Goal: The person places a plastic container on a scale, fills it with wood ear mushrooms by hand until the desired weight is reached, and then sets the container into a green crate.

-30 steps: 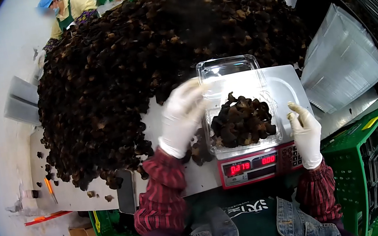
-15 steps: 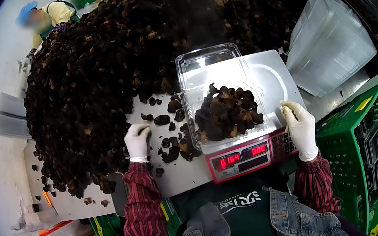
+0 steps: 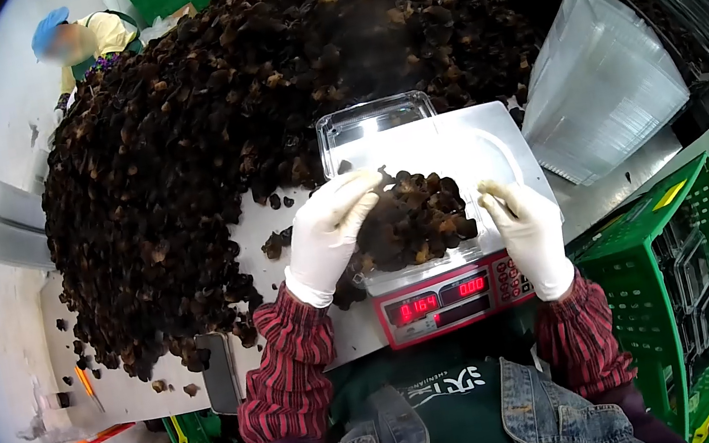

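Note:
A clear plastic clamshell box (image 3: 375, 282) with its lid (image 3: 373, 114) folded back lies on a digital scale (image 3: 490, 126). Dark wood ear mushrooms (image 3: 417, 225) are heaped in the box. My left hand (image 3: 324, 236), in a white glove, is over the left side of this heap, thumb and fingers closed; whatever sits between the fingertips is hard to make out. By the right edge of the box is my gloved right hand (image 3: 527, 234), fingers curled and pinched, with nothing visible in them. The red display (image 3: 431, 303) reads 0.164 and 0.00.
A large mound of wood ear mushrooms (image 3: 171, 149) covers the table behind and left. Stacked clear boxes (image 3: 605, 82) stand right, above a green crate (image 3: 610, 271) of packed boxes. A phone (image 3: 219, 373) lies at the front edge. A person in a blue cap (image 3: 52, 30) is far left.
My left hand has moved from the table beside the mound, rightward and up, to over the box. My right hand has shifted slightly left, closer to the box. The reading stays at 0.164.

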### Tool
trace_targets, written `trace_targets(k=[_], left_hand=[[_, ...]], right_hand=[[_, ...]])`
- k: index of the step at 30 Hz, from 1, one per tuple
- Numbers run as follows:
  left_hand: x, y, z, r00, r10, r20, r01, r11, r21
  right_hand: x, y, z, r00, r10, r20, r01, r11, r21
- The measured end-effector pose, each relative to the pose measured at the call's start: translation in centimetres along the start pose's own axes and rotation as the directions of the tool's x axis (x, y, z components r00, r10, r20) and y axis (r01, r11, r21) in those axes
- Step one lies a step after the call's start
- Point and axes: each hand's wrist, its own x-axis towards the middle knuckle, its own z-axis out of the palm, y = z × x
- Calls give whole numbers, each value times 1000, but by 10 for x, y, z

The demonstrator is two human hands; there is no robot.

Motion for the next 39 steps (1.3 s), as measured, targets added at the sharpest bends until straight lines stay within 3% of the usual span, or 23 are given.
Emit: trace_targets(k=[2, 4, 5, 7, 8, 10, 11, 13, 18, 20, 21, 23, 24, 25, 26, 28, 30, 32, 33, 35, 36, 38, 39], left_hand=[[1, 7, 2, 995, -31, -97, 28, 999, -30], [-4, -9, 9, 996, 89, -13, -88, 992, 93], [-7, -6, 10, 994, 33, 106, -53, 980, 193], [-7, 2, 10, 997, 61, 40, -67, 986, 155], [-7, 2, 8, 996, 87, -4, -86, 987, 136], [-6, -3, 5, 992, 90, -86, -78, 988, 133], [-6, -5, 5, 982, 90, -167, -70, 990, 121], [-4, -8, 2, 982, 77, -172, -59, 992, 109], [7, 18, 6, 987, 34, -160, -36, 999, -10], [14, 33, 14, 979, 148, -139, -145, 989, 30], [15, 33, 17, 989, 113, -95, -125, 982, -138], [12, 28, 14, 995, 22, -96, -42, 976, -213], [11, 26, 9, 994, -68, -84, 41, 957, -287], [6, 25, 3, 978, -113, -176, 49, 941, -334], [-2, 22, -9, 952, -163, -258, 107, 970, -220], [-28, 26, -45, 858, -335, -391, 229, 929, -292], [-71, 11, -90, 759, -258, -598, 254, 963, -93], [-138, -18, -153, 632, -231, -740, 364, 931, 21], [-179, -28, -188, 580, -214, -786, 531, 831, 165], [-271, -55, -253, 618, -127, -776, 687, 567, 454], [-332, -80, -290, 607, -236, -759, 785, 331, 524], [-397, -92, -317, 391, -576, -718, 875, -10, 484], [-406, -93, -315, 485, -483, -729, 832, -3, 555]], right_hand=[[24, 0, 9, 996, -85, 3, 85, 996, -25], [50, -2, 24, 891, -452, 38, 454, 891, -34], [56, -3, 33, 889, -457, 34, 458, 888, -32], [63, -1, 52, 916, -273, 294, 178, 934, 311], [65, 3, 55, 916, -277, 292, 181, 931, 316], [71, 11, 53, 840, -174, 513, 84, 978, 193], [72, 13, 50, 838, -179, 515, 89, 977, 194], [71, 13, 41, 847, -401, 349, 395, 914, 92], [62, 2, 30, 949, -219, 226, 168, 960, 222], [62, -11, 24, 961, -180, 211, 120, 956, 266], [66, -23, 20, 960, -182, 212, 123, 956, 266], [74, -46, 12, 920, -119, 374, 154, 986, -65], [79, -42, 20, 919, -123, 375, 158, 985, -64], [87, -31, 34, 947, -171, 273, 172, 985, 19], [98, -22, 45, 964, -208, 167, 194, 976, 100], [125, -19, 60, 950, -263, 171, 248, 963, 102], [143, -24, 76, 878, -192, 439, 231, 972, -37], [154, -24, 100, 803, -203, 560, 309, 946, -100], [158, -22, 113, 765, -196, 614, 303, 950, -74], [161, -10, 142, 715, -248, 653, 389, 918, -78], [162, -3, 154, 684, -270, 678, 454, 885, -106], [160, 9, 166, 694, -324, 643, 455, 890, -43], [161, 7, 164, 689, -337, 641, 471, 881, -42]])
